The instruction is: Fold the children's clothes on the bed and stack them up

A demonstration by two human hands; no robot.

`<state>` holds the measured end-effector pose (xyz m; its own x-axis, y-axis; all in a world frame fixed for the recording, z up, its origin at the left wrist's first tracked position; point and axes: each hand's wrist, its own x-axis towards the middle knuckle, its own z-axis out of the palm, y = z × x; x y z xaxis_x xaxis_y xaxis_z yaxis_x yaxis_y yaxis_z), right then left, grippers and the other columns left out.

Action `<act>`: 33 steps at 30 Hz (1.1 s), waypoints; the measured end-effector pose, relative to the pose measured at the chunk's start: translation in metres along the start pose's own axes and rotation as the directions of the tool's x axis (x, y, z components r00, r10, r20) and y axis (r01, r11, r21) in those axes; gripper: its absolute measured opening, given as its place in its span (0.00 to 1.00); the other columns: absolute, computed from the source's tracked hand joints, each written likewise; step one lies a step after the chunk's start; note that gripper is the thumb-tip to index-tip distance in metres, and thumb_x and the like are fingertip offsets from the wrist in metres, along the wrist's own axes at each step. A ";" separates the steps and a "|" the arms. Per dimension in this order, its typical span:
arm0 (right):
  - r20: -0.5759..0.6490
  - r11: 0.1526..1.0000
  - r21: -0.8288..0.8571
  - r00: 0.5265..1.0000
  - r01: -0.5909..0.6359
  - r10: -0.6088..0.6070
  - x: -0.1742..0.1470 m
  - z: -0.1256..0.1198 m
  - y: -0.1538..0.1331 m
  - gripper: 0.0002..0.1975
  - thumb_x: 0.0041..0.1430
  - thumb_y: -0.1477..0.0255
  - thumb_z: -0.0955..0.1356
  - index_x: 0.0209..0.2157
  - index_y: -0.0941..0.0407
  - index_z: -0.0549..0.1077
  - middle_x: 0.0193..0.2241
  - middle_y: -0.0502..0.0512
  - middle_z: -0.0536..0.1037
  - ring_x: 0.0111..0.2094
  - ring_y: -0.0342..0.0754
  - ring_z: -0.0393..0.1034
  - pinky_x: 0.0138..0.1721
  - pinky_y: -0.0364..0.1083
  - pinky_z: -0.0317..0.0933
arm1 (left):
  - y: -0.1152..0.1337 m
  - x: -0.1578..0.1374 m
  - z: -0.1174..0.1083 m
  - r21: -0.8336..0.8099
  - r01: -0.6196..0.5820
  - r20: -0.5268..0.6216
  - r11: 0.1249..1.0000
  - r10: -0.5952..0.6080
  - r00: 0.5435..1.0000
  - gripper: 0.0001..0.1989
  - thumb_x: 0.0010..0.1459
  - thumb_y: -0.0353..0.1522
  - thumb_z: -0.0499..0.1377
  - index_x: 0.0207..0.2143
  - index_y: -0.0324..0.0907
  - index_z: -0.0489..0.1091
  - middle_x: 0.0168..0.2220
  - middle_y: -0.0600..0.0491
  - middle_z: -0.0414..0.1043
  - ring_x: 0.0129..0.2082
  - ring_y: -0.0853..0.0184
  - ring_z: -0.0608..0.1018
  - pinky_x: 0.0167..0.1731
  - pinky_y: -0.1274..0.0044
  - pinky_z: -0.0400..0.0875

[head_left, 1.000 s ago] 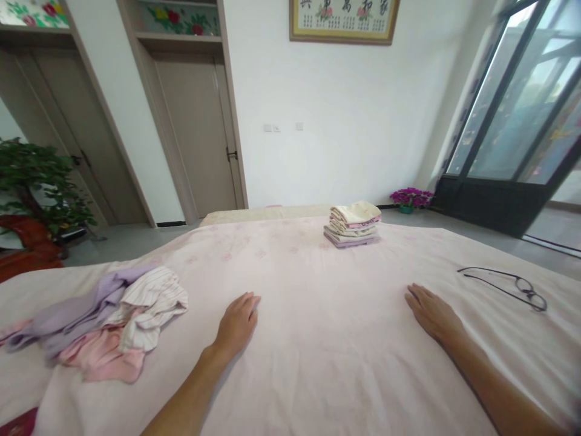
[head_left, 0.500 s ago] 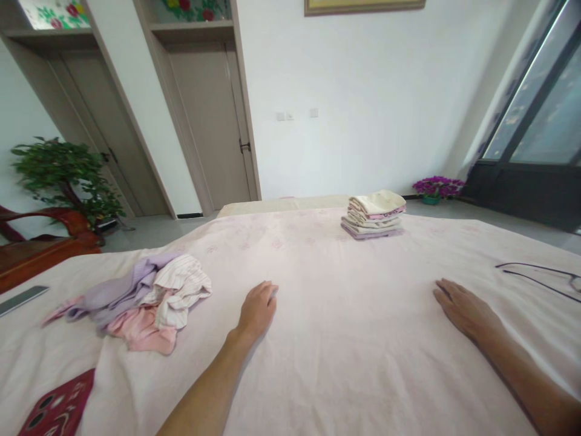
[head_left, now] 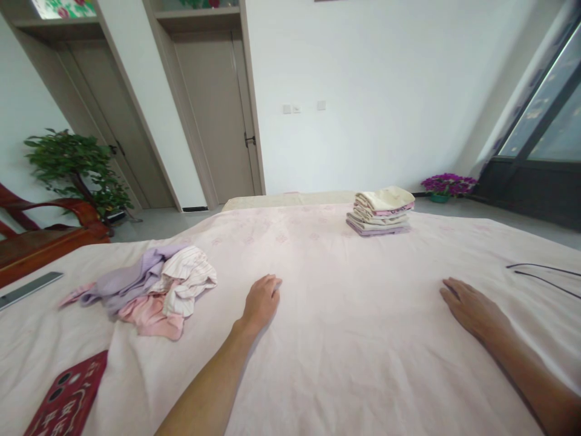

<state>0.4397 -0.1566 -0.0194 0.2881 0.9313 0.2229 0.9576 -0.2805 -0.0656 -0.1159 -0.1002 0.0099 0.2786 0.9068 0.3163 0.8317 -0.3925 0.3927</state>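
My left hand [head_left: 262,303] rests palm down on the pale pink cloth [head_left: 345,339], holding nothing, its fingertips partly hidden behind the knuckles. Farther right, my right hand [head_left: 474,307] lies flat on the same cloth with nothing in it. To the left of my left hand is a crumpled heap of clothes: a lilac garment [head_left: 131,281], a white striped garment [head_left: 188,275] and a pink garment [head_left: 157,318]. Beyond and between my hands stands a neat stack of folded clothes [head_left: 381,212], cream on top and lilac at the bottom.
A red phone case [head_left: 68,393] lies at the near left, and a slim grey device [head_left: 29,289] at the left edge. Dark thin glasses arms [head_left: 544,272] show at the right. Past the table are a wooden chair [head_left: 86,215], a green plant [head_left: 68,157] and purple flowers [head_left: 447,183].
The view has tilted down slightly and turned a little to the left, so most things sit farther right in the picture. Both hands stay resting on the cloth; the clothes are unmoved.
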 end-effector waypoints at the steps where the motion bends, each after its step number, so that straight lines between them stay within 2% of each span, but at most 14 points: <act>1: -0.004 1.000 0.001 1.000 0.005 -0.005 0.000 0.001 0.001 0.32 0.70 0.61 0.49 0.61 0.68 0.64 0.62 0.69 0.64 0.63 0.58 0.56 0.60 0.48 0.46 | 0.000 0.000 0.000 0.001 -0.002 -0.006 1.000 0.002 1.000 0.19 0.59 0.26 0.52 0.50 0.41 0.72 0.55 0.48 0.72 0.57 0.65 0.70 0.62 0.70 0.57; 11: 0.000 1.000 -0.022 1.000 0.007 -0.007 0.002 0.005 0.004 0.31 0.69 0.61 0.49 0.61 0.67 0.63 0.62 0.68 0.63 0.62 0.57 0.57 0.61 0.49 0.47 | 0.001 0.001 0.003 0.000 -0.005 -0.029 1.000 0.005 1.000 0.19 0.58 0.25 0.52 0.50 0.41 0.73 0.54 0.48 0.72 0.56 0.65 0.71 0.61 0.71 0.59; 25: 0.013 0.986 -0.155 0.998 0.061 -0.060 0.004 0.015 0.011 0.33 0.67 0.64 0.47 0.61 0.69 0.62 0.63 0.67 0.63 0.64 0.56 0.55 0.64 0.50 0.45 | 0.002 0.000 0.000 -0.009 0.005 -0.024 1.000 -0.006 1.000 0.19 0.58 0.26 0.52 0.50 0.41 0.73 0.55 0.49 0.72 0.57 0.64 0.71 0.61 0.71 0.59; 30: -0.031 0.988 -0.135 0.996 0.078 -0.083 0.006 0.025 0.020 0.32 0.66 0.62 0.49 0.60 0.67 0.63 0.62 0.68 0.64 0.63 0.56 0.56 0.63 0.53 0.49 | 0.003 0.001 0.000 -0.013 0.000 -0.023 1.000 -0.001 1.000 0.19 0.58 0.26 0.52 0.50 0.42 0.73 0.54 0.49 0.72 0.57 0.64 0.71 0.61 0.70 0.60; 33: -0.130 0.990 -0.096 0.985 0.102 -0.114 0.004 0.027 0.021 0.29 0.64 0.63 0.52 0.55 0.63 0.70 0.59 0.66 0.69 0.62 0.55 0.60 0.61 0.52 0.55 | 0.003 0.001 0.000 -0.002 -0.005 -0.020 1.000 0.005 1.000 0.19 0.59 0.26 0.51 0.50 0.42 0.73 0.54 0.49 0.72 0.57 0.64 0.71 0.61 0.70 0.60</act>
<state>0.4614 -0.1528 -0.0463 0.1739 0.9191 0.3536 0.9775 -0.2048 0.0515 -0.1131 -0.1004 0.0110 0.2735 0.9015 0.3354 0.8292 -0.3977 0.3927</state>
